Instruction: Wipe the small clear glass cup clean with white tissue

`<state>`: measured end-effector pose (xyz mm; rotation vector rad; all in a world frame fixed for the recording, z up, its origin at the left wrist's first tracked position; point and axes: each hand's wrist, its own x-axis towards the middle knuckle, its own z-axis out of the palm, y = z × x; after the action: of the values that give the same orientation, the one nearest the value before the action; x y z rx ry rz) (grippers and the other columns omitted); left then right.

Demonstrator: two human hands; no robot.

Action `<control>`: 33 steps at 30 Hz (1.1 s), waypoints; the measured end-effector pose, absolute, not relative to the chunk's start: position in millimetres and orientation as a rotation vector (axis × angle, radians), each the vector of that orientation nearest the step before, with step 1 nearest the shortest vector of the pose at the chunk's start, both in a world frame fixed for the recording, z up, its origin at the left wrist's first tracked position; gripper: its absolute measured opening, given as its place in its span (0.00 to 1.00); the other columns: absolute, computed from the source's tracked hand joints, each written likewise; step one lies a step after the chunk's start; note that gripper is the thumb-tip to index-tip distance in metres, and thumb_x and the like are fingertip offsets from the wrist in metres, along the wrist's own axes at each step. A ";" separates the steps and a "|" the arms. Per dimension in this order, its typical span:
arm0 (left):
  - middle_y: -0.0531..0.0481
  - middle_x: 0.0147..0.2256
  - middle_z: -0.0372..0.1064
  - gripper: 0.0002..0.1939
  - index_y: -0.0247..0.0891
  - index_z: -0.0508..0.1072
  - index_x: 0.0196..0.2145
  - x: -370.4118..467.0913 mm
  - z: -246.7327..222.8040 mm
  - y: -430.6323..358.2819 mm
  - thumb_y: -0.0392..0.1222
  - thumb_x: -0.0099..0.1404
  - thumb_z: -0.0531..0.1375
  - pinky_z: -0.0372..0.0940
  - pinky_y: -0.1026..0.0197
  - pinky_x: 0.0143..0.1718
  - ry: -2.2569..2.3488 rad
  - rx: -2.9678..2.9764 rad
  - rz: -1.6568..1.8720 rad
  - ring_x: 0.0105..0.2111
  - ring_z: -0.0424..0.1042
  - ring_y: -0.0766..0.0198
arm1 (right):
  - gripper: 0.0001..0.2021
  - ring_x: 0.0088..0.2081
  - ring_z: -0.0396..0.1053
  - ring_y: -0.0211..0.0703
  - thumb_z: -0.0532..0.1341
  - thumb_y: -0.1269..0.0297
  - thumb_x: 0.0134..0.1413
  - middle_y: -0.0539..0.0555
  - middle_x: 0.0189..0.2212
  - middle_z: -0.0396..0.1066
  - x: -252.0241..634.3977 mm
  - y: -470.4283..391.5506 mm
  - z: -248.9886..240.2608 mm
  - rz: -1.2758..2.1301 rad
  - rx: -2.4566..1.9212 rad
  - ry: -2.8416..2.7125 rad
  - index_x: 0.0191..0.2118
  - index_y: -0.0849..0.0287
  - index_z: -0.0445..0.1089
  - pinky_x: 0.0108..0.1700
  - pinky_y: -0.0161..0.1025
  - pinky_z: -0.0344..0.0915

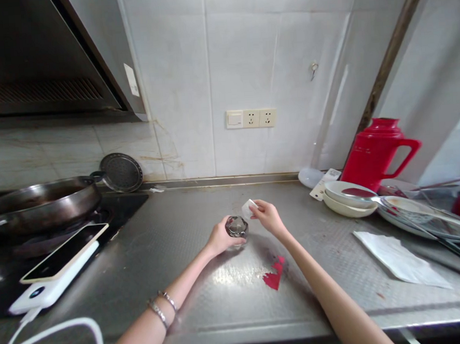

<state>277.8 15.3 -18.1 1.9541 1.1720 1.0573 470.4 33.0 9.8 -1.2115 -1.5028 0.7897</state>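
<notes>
My left hand (220, 238) is wrapped around a small faceted glass jar (237, 226), which looks dark inside and stands on the steel counter (199, 309). Just right of the jar's rim and slightly above it, my right hand (268, 217) pinches a small white piece (249, 208) between thumb and fingers. Whether that piece is a lid or folded paper I cannot tell. Torn red paper scraps (273, 278) lie on the counter below my right hand. My fingers hide part of the jar's side.
At left, a large pan (41, 204) sits on the black stove, beside a phone (65, 253) resting on a white power bank (53, 286). To the right are a red thermos (373, 153), stacked bowls (349, 209), plates and a white napkin (399, 257). A range hood (44, 64) overhangs the stove.
</notes>
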 end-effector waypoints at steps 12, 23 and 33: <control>0.44 0.44 0.72 0.40 0.37 0.63 0.50 281.6 -2.6 4.9 0.48 0.41 0.71 0.65 0.55 0.46 1.284 1.910 1.253 0.45 0.71 0.54 | 0.18 0.34 0.73 0.44 0.55 0.51 0.55 0.57 0.43 0.72 448.9 5.6 21.9 1.331 -1.174 -1.504 0.44 0.59 0.66 0.29 0.39 0.74; 0.36 0.54 0.63 0.50 0.36 0.57 0.56 284.4 -5.3 34.6 0.47 0.38 0.73 0.59 0.50 0.56 0.975 1.916 1.200 0.54 0.64 0.50 | 0.12 0.30 0.72 0.40 0.60 0.58 0.51 0.54 0.32 0.74 448.8 10.3 23.4 1.343 -1.046 -1.215 0.37 0.62 0.69 0.30 0.37 0.72; 0.41 0.43 0.72 0.39 0.35 0.63 0.49 293.4 -8.0 25.8 0.48 0.41 0.72 0.65 0.52 0.47 1.090 1.782 1.269 0.43 0.73 0.53 | 0.19 0.30 0.71 0.41 0.54 0.48 0.54 0.53 0.33 0.73 446.9 11.1 20.6 1.044 -1.218 -1.403 0.40 0.59 0.69 0.28 0.36 0.69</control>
<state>293.4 25.8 -8.0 1.7821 1.0899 1.2685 446.9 11.1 20.6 -1.2182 -1.4033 1.0438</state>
